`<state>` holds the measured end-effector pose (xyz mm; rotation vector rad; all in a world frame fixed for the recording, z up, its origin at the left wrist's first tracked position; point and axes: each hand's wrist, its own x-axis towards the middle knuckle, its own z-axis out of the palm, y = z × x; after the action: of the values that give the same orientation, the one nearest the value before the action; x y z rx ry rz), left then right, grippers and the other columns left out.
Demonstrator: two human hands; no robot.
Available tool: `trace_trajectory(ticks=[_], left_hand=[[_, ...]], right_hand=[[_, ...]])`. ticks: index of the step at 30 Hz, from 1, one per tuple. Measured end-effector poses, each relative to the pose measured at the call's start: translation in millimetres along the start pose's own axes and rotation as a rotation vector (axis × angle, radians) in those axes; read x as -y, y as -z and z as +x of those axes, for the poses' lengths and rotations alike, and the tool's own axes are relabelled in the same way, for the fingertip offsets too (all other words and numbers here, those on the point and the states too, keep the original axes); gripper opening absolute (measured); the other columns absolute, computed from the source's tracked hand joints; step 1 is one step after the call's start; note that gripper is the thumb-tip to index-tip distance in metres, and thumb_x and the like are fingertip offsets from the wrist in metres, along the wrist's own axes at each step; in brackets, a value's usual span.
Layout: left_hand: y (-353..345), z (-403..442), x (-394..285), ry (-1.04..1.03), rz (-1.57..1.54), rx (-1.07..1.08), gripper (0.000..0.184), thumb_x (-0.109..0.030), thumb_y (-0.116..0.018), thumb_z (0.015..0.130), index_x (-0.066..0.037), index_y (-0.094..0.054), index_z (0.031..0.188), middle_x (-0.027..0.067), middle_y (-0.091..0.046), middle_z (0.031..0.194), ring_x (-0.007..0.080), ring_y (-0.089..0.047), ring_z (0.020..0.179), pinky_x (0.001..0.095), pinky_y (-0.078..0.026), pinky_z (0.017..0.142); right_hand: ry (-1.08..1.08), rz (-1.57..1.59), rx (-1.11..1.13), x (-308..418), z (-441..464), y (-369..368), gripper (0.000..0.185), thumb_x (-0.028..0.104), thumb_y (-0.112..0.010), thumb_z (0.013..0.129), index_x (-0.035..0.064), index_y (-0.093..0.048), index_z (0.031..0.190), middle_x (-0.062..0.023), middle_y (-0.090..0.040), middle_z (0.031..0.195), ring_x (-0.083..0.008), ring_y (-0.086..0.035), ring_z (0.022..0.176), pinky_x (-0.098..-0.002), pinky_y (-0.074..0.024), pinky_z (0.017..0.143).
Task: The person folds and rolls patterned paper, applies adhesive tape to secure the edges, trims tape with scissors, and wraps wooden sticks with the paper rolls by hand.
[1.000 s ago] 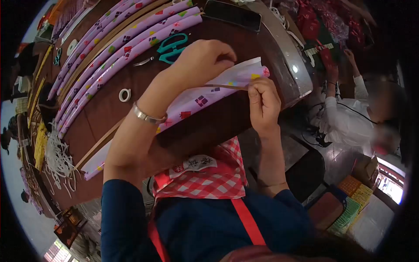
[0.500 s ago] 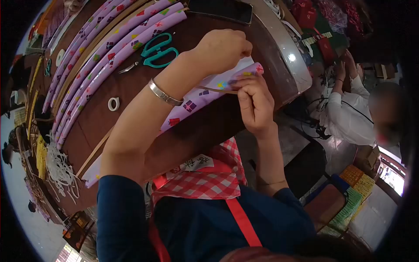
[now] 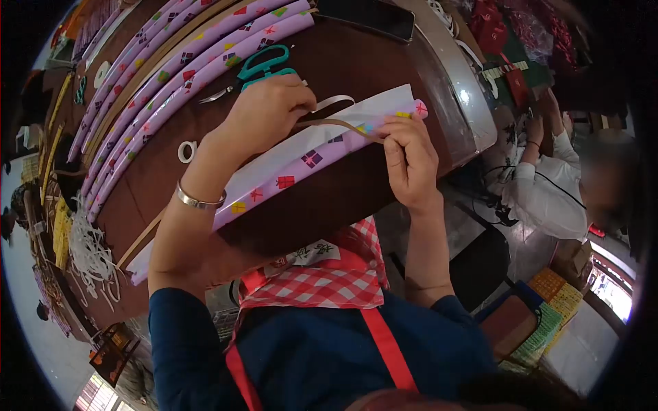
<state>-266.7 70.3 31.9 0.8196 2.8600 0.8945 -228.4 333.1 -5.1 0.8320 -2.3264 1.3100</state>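
Observation:
My left hand, with a silver bangle at its wrist, is closed, and a white strip comes out from its fingertips, curling over the paper. A thin brown strip runs between it and my right hand. My right hand pinches the end of that strip at the right end of the purple patterned paper. The paper is partly rolled, its white inner side facing up along the back edge. Teal scissors lie just behind my left hand.
Several purple patterned rolls curve across the table's left side. A white tape roll, a dark phone and white strips lie on the brown table. Another person works at the right.
My left hand has moved left and toward me from over the paper's right end, drawing out the white strip. My right hand stays at the paper's end.

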Motion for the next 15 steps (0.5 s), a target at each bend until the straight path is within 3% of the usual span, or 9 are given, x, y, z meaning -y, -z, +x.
trace_trajectory(ticks=[2, 4, 9, 11, 15], left_hand=[[10, -19, 7, -0.02, 0.01, -0.013, 0.01, -0.002, -0.064, 0.08, 0.0, -0.065, 0.089, 0.0141, -0.058, 0.084, 0.0334, -0.059, 0.08, 0.0394, -0.049, 0.071], [21, -38, 10, 0.086, 0.018, -0.032, 0.009, -0.001, -0.063, 0.081, 0.0, -0.064, 0.09, 0.0139, -0.059, 0.085, 0.0342, -0.059, 0.079, 0.0395, -0.049, 0.071], [46, -88, 23, 0.218, -0.023, -0.125, 0.008, 0.002, -0.059, 0.084, 0.003, -0.062, 0.092, 0.013, -0.059, 0.086, 0.0269, -0.06, 0.078, 0.0338, -0.048, 0.071], [53, -105, 28, 0.39, -0.084, -0.178, 0.01, -0.002, -0.06, 0.084, 0.001, -0.065, 0.092, 0.0138, -0.062, 0.088, 0.0299, -0.062, 0.081, 0.0358, -0.049, 0.073], [57, -130, 39, 0.462, -0.063, -0.207, 0.011, -0.002, -0.06, 0.085, 0.002, -0.065, 0.094, 0.0133, -0.062, 0.089, 0.0294, -0.062, 0.081, 0.0355, -0.049, 0.073]], right_hand=[[-0.022, 0.02, 0.019, 0, -1, 2, 0.001, 0.004, -0.058, 0.091, 0.0032, -0.057, 0.092, -0.0103, -0.067, 0.097, -0.0296, -0.063, 0.099, -0.0505, -0.036, 0.105], [-0.024, 0.065, 0.023, -2, -2, 2, 0.002, 0.004, -0.054, 0.094, 0.003, -0.056, 0.094, -0.0102, -0.067, 0.099, -0.0283, -0.063, 0.1, -0.0509, -0.034, 0.107], [-0.019, 0.133, 0.004, -3, -2, 3, 0.006, 0.005, -0.05, 0.096, 0.0027, -0.055, 0.096, -0.0104, -0.067, 0.098, -0.0277, -0.064, 0.099, -0.0503, -0.0328, 0.108], [-0.045, 0.156, -0.026, -3, -3, 3, 0.008, 0.006, -0.048, 0.097, 0.0027, -0.055, 0.096, -0.0099, -0.067, 0.098, -0.0261, -0.064, 0.099, -0.0498, -0.0325, 0.108], [-0.014, 0.241, -0.023, 6, 0, 4, 0.009, 0.005, -0.046, 0.097, -0.0001, -0.054, 0.097, -0.0137, -0.067, 0.097, -0.0289, -0.064, 0.097, -0.0481, -0.0381, 0.102]])
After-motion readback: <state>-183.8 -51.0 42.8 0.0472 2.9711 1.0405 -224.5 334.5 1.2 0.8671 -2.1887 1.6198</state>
